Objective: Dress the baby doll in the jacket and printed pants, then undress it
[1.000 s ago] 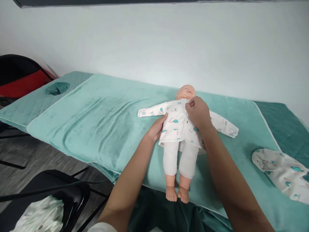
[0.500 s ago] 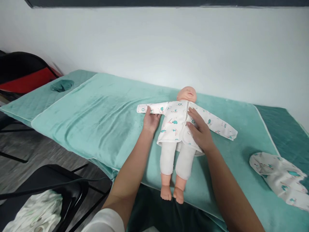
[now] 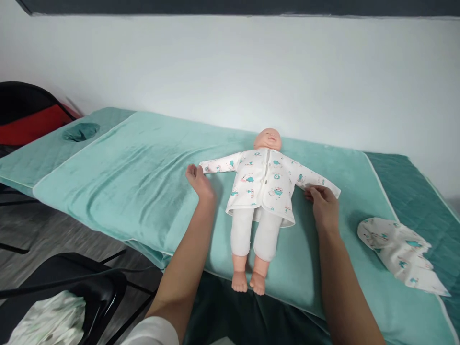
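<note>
A baby doll (image 3: pixel 268 139) lies on its back on the massage table, arms spread and feet toward me. It wears a white printed jacket (image 3: pixel 247 179), closed down the front, and white leggings (image 3: pixel 241 232). My left hand (image 3: pixel 201 183) is at the cuff of the sleeve on the left, fingers curled at its end. On the other side, my right hand (image 3: pixel 324 203) pinches the lower edge of the other sleeve (image 3: pixel 305 177) near its cuff. Both of the doll's hands are hidden inside the sleeves.
The massage table (image 3: pixel 143 158) has a green cover and a face hole at the left. Printed white cloth (image 3: pixel 398 251) lies at its right. A black chair (image 3: pixel 104 282) with crumpled pale cloth (image 3: pixel 53 318) stands lower left; another chair (image 3: pixel 25 96) is behind. A wall (image 3: pixel 230 72) bounds the far side.
My right hand has left the jacket front and moved right to the sleeve. My left hand has slid left along its sleeve to the cuff. The view has shifted slightly.
</note>
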The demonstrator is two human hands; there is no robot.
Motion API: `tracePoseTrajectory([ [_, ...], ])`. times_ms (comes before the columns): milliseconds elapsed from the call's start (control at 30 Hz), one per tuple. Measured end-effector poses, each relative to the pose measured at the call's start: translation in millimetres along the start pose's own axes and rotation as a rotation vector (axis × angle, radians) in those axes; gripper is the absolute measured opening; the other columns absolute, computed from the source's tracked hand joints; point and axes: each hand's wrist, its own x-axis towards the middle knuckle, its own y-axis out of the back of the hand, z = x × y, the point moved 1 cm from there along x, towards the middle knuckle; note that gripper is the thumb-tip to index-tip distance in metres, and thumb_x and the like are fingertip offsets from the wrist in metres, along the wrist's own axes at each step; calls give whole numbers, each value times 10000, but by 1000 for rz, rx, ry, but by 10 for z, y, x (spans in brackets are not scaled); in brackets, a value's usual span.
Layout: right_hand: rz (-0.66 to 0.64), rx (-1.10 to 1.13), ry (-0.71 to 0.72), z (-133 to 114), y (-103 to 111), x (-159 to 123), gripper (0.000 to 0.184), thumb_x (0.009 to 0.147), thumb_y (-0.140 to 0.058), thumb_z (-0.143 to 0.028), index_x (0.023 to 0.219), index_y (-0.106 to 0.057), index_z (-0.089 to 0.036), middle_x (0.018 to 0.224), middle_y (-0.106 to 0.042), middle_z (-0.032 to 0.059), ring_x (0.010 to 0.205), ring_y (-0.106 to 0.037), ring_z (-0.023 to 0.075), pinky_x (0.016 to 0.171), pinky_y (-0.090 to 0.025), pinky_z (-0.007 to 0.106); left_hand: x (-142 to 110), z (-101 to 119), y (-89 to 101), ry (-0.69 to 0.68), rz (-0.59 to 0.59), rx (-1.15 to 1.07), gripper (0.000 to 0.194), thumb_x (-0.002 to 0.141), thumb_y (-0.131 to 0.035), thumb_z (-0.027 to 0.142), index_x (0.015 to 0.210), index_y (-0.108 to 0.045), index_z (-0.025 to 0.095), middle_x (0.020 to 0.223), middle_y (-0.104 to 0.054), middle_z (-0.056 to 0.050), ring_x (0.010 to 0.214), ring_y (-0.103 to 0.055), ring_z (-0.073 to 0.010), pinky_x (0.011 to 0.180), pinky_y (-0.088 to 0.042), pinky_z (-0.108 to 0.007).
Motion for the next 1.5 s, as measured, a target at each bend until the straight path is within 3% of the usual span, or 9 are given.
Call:
tracePoseTrajectory([
  [133,3,38,-75,98,102,-22,213,734,-675,-346,882,-691,-193,943,-741,58,872,-712,208,909,-566,411,-231,53,89,-152,-86,206,323,931,-580,288,1237,-497,232,1466,-473,-99,1410,-457,-171,1178,-377,-293],
  [233,125,50,-66,100,159,-14,256,703,-676,-329,908,-691,-177,981,-740,72,929,-700,218,951,-540,425,-332,84,153,-200,-168,307,238,913,-585,308,1133,-550,223,1302,-573,-79,1257,-554,-170,1096,-434,-302],
  [433,303,-320,168,29,277,14,305,750,-595,-359,969,-676,-163,1001,-712,108,935,-666,246,918,-515,433,-424,81,188,-63,-598,394,188,905,-558,371,899,-608,190,869,-667,-24,794,-622,-143,804,-499,-281],
  [567,390,-495,179,60,391,181,294,760,-579,-362,983,-617,-175,1014,-665,124,879,-622,250,917,-496,462,-500,143,201,-69,-741,569,266,922,-532,434,836,-617,197,757,-648,5,687,-555,-137,695,-436,-264],
  [700,272,-668,192,135,458,379,287,739,-634,-403,924,-583,-190,908,-634,115,929,-581,294,937,-473,494,-540,196,221,-154,-810,689,372,923,-518,495,701,-537,196,645,-515,33,656,-442,-128,637,-337,-262],
  [867,299,-730,157,164,533,482,361,758,-641,-429,1008,-595,-173,921,-631,119,898,-568,294,889,-474,480,-543,200,226,-177,-862,706,420,921,-499,500,638,-440,195,612,-401,41,635,-368,-117,618,-294,-263],
  [1000,237,-549,136,138,551,603,296,729,-657,-361,972,-636,-192,844,-631,57,763,-564,228,780,-487,406,-535,196,218,-164,-849,698,424,919,-495,506,636,-436,195,619,-415,38,639,-377,-118,618,-293,-263],
  [1267,206,-145,182,245,575,862,389,738,-610,-268,1121,-622,-204,1077,-700,95,792,-624,176,763,-513,326,-532,196,215,-143,-833,704,426,934,-503,490,636,-427,195,621,-412,37,634,-376,-117,612,-301,-267],
  [1500,259,-573,148,280,616,722,371,734,-633,-256,1094,-657,-168,968,-695,101,832,-616,241,865,-508,435,-546,226,197,-155,-813,751,412,928,-507,474,632,-435,198,625,-421,32,641,-388,-123,616,-313,-270],
])
